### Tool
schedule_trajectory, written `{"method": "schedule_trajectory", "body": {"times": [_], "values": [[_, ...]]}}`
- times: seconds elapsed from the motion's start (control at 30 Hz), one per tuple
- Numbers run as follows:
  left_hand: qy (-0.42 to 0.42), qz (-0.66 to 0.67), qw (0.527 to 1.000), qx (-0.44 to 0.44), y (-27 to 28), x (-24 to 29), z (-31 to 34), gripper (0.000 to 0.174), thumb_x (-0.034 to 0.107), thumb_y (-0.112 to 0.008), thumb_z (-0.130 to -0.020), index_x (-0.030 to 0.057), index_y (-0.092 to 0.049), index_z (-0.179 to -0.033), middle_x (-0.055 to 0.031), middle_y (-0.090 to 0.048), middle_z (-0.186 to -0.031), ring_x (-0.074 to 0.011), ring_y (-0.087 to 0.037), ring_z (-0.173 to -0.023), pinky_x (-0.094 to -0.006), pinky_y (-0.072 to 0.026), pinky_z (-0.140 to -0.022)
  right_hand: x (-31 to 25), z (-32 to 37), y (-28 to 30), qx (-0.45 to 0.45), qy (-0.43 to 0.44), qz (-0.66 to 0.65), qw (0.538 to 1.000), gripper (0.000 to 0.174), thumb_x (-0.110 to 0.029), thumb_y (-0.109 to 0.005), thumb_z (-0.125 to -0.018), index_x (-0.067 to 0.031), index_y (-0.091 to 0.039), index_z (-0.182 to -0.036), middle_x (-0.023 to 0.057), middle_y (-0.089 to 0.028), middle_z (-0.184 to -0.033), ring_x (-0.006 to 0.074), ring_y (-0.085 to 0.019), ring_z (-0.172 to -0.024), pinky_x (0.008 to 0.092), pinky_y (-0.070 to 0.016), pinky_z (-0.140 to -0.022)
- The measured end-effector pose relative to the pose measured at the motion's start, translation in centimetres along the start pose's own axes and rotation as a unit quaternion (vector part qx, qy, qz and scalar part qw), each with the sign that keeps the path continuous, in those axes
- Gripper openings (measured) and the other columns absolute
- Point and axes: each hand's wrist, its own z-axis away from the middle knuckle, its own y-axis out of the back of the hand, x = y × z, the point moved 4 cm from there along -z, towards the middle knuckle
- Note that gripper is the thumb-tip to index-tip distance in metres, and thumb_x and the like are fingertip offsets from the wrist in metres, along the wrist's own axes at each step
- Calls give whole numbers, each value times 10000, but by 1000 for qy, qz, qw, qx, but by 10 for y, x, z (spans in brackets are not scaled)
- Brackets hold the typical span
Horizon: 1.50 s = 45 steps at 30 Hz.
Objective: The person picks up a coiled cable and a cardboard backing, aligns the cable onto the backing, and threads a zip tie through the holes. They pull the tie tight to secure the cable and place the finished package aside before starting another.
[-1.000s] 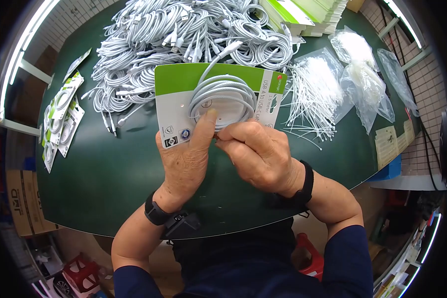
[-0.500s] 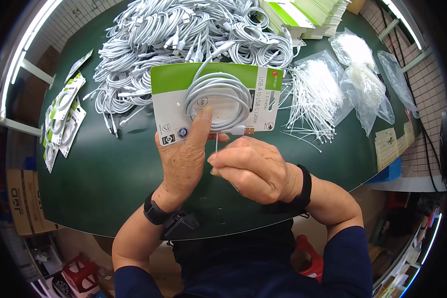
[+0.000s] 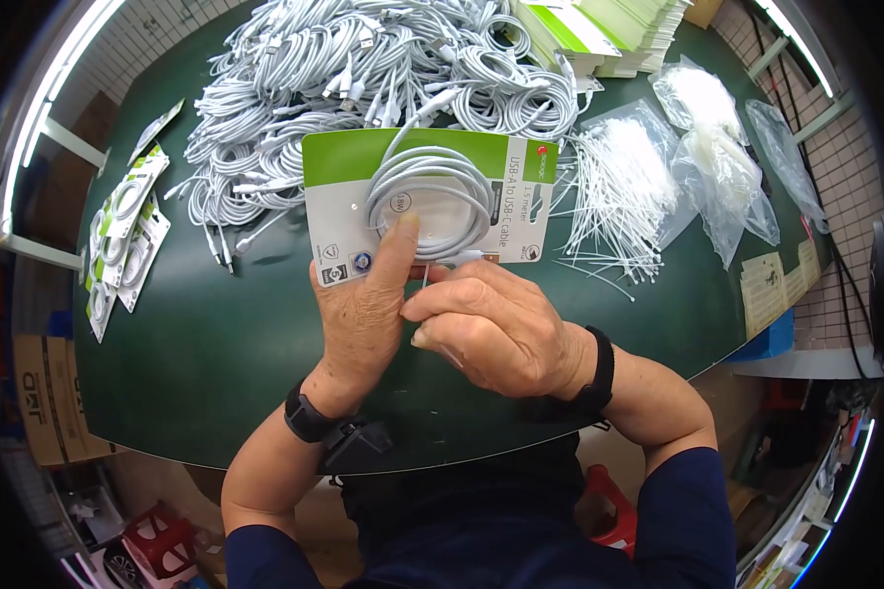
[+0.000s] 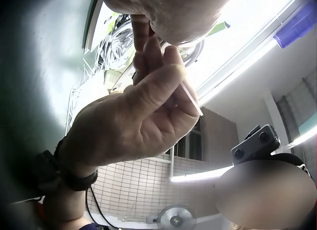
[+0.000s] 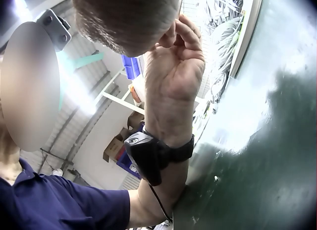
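Observation:
In the head view, my left hand (image 3: 361,309) grips a green and white printed card (image 3: 326,221), its thumb over a coiled light-grey cable (image 3: 482,201) lying on the card's face. Just below the card's lower edge, my right hand (image 3: 501,329) pinches a thin white tie (image 3: 425,278). The cable's USB plug (image 3: 491,257) lies near that edge, partly covered by the right fingers. From the left wrist view, the right hand (image 4: 143,108) has a white strip (image 4: 192,98) sticking out of its curled fingers. The card's back is hidden.
A large heap of grey cables (image 3: 314,59) lies at the table's far side, beside stacked cards (image 3: 648,39). Loose white ties (image 3: 619,187) and plastic bags (image 3: 722,177) are on the right. Several cards with cables (image 3: 128,216) lie at the left of the green table (image 3: 226,363).
The card shifted slightly left. My right hand moved down from the coil, drawing the white tie below the card, then came back a little up and left, again covering part of the plug.

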Motion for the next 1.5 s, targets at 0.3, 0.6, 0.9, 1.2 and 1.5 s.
{"method": "schedule_trajectory", "body": {"times": [0.3,0.6,0.9,1.2,1.5], "values": [[22,-5,1000,9,-2,3,3,308,95,-718,-1023,-32,-626,-1288,-107,-721,-1143,-155,-733,-908,-302,-655,-695,1,1,1,-19,-13,-11,1000,278,98,-772,-770,21,-678,-1020,159,-710,-1030,290,-685,-778,403,-614,-731],[15,-22,1000,7,-1,0,4,336,101,-718,-1028,-26,-599,-1316,-103,-697,-1182,-150,-713,-966,-310,-659,-706,1,1,2,-19,0,-36,999,233,101,-744,-804,31,-677,-1015,169,-711,-1024,299,-688,-782,405,-610,-724],[12,-45,999,-1,-2,5,6,340,107,-719,-1028,-24,-598,-1318,-102,-700,-1182,-146,-712,-961,-304,-647,-699,2,2,1,-14,6,-53,998,209,98,-752,-823,29,-676,-1006,167,-712,-1029,294,-683,-773,401,-603,-696],[-21,-61,998,-1,-2,1,6,303,116,-727,-1025,-35,-637,-1272,-88,-727,-1102,-153,-732,-853,-301,-640,-681,1,-2,7,15,-13,0,1000,276,90,-807,-827,3,-665,-1047,150,-731,-1003,241,-683,-742,333,-579,-640],[37,7,999,-3,-15,-3,11,258,117,-732,-1011,-66,-686,-1188,-114,-756,-1050,-153,-745,-794,-280,-629,-606,28,0,29,104,-180,15,978,224,46,-836,-877,3,-691,-1042,113,-760,-894,202,-693,-671,285,-542,-585]]}}
